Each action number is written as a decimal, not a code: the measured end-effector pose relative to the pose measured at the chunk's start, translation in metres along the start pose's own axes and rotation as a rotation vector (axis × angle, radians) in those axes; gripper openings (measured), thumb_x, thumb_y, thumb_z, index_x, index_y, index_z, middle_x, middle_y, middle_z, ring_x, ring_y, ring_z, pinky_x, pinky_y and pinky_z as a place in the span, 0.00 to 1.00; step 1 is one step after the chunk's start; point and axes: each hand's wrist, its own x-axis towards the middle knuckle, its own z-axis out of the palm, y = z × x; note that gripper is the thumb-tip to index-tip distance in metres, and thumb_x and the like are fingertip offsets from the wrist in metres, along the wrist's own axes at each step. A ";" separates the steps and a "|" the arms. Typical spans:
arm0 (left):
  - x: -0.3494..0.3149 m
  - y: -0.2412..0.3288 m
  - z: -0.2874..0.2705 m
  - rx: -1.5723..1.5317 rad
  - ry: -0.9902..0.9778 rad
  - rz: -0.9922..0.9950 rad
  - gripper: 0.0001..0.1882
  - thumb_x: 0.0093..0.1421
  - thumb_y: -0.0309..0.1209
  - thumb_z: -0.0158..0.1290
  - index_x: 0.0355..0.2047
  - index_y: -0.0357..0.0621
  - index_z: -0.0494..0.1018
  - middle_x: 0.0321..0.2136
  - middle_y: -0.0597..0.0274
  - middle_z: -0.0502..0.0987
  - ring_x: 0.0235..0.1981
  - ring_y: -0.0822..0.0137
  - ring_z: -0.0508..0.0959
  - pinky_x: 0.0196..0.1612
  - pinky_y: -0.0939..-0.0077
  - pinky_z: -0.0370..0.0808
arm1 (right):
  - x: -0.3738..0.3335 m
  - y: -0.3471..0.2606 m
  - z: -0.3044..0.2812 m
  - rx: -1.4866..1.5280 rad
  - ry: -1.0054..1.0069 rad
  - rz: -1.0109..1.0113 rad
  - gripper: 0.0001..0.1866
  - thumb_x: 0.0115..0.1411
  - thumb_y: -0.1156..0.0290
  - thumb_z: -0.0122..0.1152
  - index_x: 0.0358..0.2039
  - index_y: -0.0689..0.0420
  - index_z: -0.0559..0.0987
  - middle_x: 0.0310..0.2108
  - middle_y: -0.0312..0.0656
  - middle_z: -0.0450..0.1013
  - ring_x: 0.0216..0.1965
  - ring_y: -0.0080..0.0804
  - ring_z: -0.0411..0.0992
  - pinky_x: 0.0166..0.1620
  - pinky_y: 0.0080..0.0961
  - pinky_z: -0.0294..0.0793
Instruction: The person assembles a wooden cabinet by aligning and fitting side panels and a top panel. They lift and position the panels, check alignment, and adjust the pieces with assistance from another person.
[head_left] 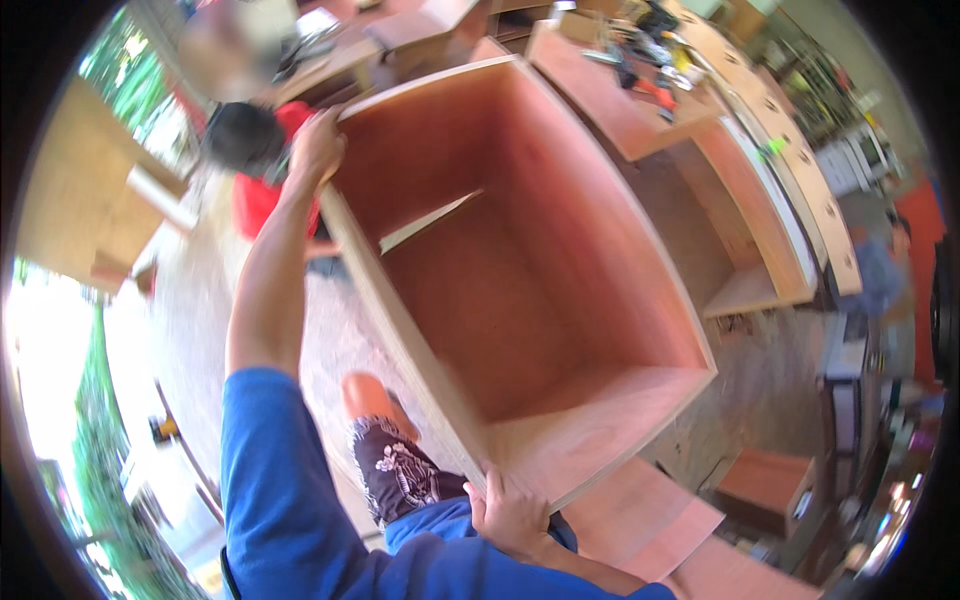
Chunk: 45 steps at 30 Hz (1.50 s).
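A large open-topped wooden box (pixel 610 250), reddish inside with pale plywood edges, is tilted in front of me. My left hand (pixel 318 150) grips its far left corner, fingers wrapped over the rim. At the near end my right hand (pixel 510 513) is closed on the box's edge, thumb on the outer side. A pale sliver (pixel 430 222) shows along one inner seam; whether it is a gap or a strip, I cannot tell. The box's underside is hidden.
Just beyond my left hand is a person in a red shirt (pixel 258 205). Right of the box stands another wooden carcass (pixel 765 230), below a board with tools (pixel 655 75). Plywood sheets (pixel 650 515) and a small drawer box (pixel 765 483) lie at lower right.
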 end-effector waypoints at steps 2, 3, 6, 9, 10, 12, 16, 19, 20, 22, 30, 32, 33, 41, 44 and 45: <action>-0.004 0.004 -0.005 0.005 -0.082 -0.063 0.29 0.59 0.25 0.58 0.63 0.44 0.76 0.58 0.43 0.81 0.62 0.44 0.77 0.68 0.52 0.72 | 0.000 -0.001 0.000 -0.013 -0.027 -0.005 0.25 0.68 0.57 0.64 0.60 0.58 0.78 0.35 0.47 0.82 0.34 0.46 0.82 0.34 0.45 0.82; -0.006 0.006 -0.007 -0.025 -0.055 -0.068 0.29 0.58 0.25 0.57 0.63 0.43 0.77 0.58 0.43 0.81 0.62 0.44 0.78 0.68 0.52 0.73 | 0.000 -0.001 0.000 -0.010 -0.032 -0.024 0.25 0.68 0.56 0.64 0.60 0.58 0.78 0.35 0.48 0.82 0.34 0.46 0.82 0.34 0.46 0.81; -0.006 0.010 -0.013 -0.028 -0.054 -0.107 0.30 0.58 0.25 0.56 0.63 0.44 0.77 0.58 0.44 0.81 0.60 0.43 0.79 0.66 0.52 0.75 | 0.001 -0.001 0.000 -0.001 -0.020 -0.055 0.26 0.69 0.56 0.63 0.61 0.59 0.78 0.34 0.48 0.81 0.33 0.47 0.82 0.34 0.46 0.81; -0.002 0.009 -0.014 -0.041 -0.068 -0.145 0.30 0.58 0.25 0.56 0.63 0.45 0.77 0.57 0.43 0.81 0.60 0.43 0.80 0.66 0.52 0.75 | 0.002 0.000 0.003 -0.032 -0.017 -0.060 0.26 0.69 0.56 0.63 0.61 0.59 0.77 0.32 0.49 0.81 0.31 0.49 0.81 0.32 0.48 0.80; 0.000 0.007 -0.014 -0.029 -0.064 -0.140 0.30 0.58 0.25 0.56 0.63 0.46 0.77 0.57 0.43 0.82 0.59 0.43 0.80 0.66 0.51 0.76 | 0.003 0.000 0.005 -0.056 -0.023 -0.060 0.26 0.70 0.55 0.62 0.61 0.59 0.77 0.31 0.49 0.80 0.28 0.50 0.80 0.31 0.48 0.79; -0.003 0.004 -0.011 -0.013 -0.109 -0.205 0.30 0.58 0.26 0.57 0.64 0.47 0.78 0.56 0.43 0.82 0.58 0.43 0.81 0.65 0.51 0.77 | 0.000 -0.002 0.007 -0.056 -0.022 -0.065 0.27 0.70 0.54 0.62 0.60 0.60 0.77 0.29 0.51 0.79 0.26 0.53 0.79 0.30 0.51 0.77; -0.003 0.008 0.000 0.003 -0.055 -0.197 0.22 0.62 0.28 0.55 0.57 0.50 0.82 0.51 0.45 0.85 0.55 0.43 0.84 0.60 0.50 0.81 | -0.002 0.003 0.006 -0.106 -0.106 0.007 0.29 0.69 0.52 0.61 0.56 0.67 0.75 0.30 0.56 0.78 0.28 0.62 0.78 0.32 0.57 0.76; -0.004 0.011 -0.003 0.017 -0.072 -0.233 0.21 0.62 0.29 0.54 0.55 0.51 0.83 0.49 0.47 0.86 0.53 0.46 0.85 0.58 0.52 0.82 | -0.003 0.002 0.005 -0.162 -0.202 0.071 0.29 0.70 0.52 0.59 0.58 0.65 0.74 0.34 0.57 0.79 0.28 0.63 0.78 0.33 0.60 0.76; -0.006 0.013 -0.005 0.038 -0.066 -0.204 0.21 0.62 0.29 0.54 0.54 0.52 0.83 0.49 0.48 0.86 0.53 0.48 0.85 0.59 0.55 0.81 | -0.003 0.002 0.004 -0.174 -0.214 0.087 0.28 0.71 0.52 0.59 0.59 0.64 0.74 0.35 0.57 0.79 0.28 0.62 0.78 0.33 0.60 0.75; -0.009 0.013 -0.010 0.049 -0.064 -0.199 0.22 0.61 0.28 0.54 0.55 0.52 0.84 0.50 0.49 0.86 0.54 0.49 0.85 0.60 0.56 0.80 | 0.000 0.001 0.002 -0.155 -0.256 0.059 0.27 0.71 0.52 0.59 0.57 0.64 0.73 0.35 0.57 0.79 0.29 0.64 0.78 0.33 0.60 0.75; -0.008 0.012 -0.013 -0.091 -0.018 -0.202 0.22 0.59 0.22 0.49 0.51 0.43 0.84 0.48 0.41 0.85 0.53 0.42 0.84 0.59 0.49 0.80 | 0.058 -0.015 -0.025 0.451 -0.261 -0.215 0.38 0.67 0.66 0.63 0.72 0.70 0.60 0.60 0.68 0.71 0.54 0.62 0.76 0.59 0.53 0.74; -0.007 0.009 -0.011 -0.070 0.043 -0.134 0.25 0.56 0.24 0.50 0.54 0.42 0.83 0.52 0.44 0.84 0.58 0.45 0.81 0.63 0.53 0.77 | 0.102 -0.030 -0.023 0.590 -0.267 -0.214 0.40 0.66 0.70 0.65 0.72 0.72 0.58 0.63 0.71 0.69 0.55 0.65 0.75 0.61 0.53 0.72; -0.006 0.008 -0.010 -0.082 0.027 -0.128 0.26 0.56 0.24 0.50 0.55 0.42 0.83 0.52 0.43 0.84 0.58 0.44 0.81 0.63 0.53 0.76 | 0.130 -0.040 -0.017 0.563 -0.190 -0.291 0.40 0.66 0.71 0.65 0.72 0.73 0.58 0.62 0.71 0.69 0.56 0.66 0.75 0.61 0.53 0.73; -0.005 0.010 -0.011 -0.074 -0.050 -0.177 0.29 0.60 0.27 0.53 0.64 0.49 0.77 0.53 0.43 0.84 0.57 0.43 0.82 0.63 0.52 0.78 | 0.235 -0.086 0.006 0.444 -0.072 -0.226 0.31 0.66 0.78 0.62 0.65 0.71 0.60 0.51 0.73 0.73 0.50 0.72 0.77 0.54 0.59 0.78; -0.008 0.010 -0.011 -0.067 -0.062 -0.189 0.29 0.60 0.27 0.52 0.64 0.48 0.77 0.55 0.45 0.83 0.58 0.44 0.81 0.64 0.53 0.77 | 0.233 -0.083 0.007 0.404 -0.157 -0.194 0.32 0.67 0.78 0.59 0.68 0.74 0.61 0.59 0.70 0.71 0.56 0.68 0.76 0.59 0.53 0.78; -0.008 0.009 -0.012 -0.056 -0.059 -0.194 0.29 0.60 0.27 0.52 0.64 0.48 0.77 0.56 0.45 0.83 0.58 0.44 0.81 0.65 0.54 0.77 | 0.233 -0.083 0.007 0.395 -0.135 -0.212 0.32 0.66 0.78 0.59 0.68 0.74 0.61 0.59 0.69 0.71 0.56 0.68 0.76 0.59 0.53 0.78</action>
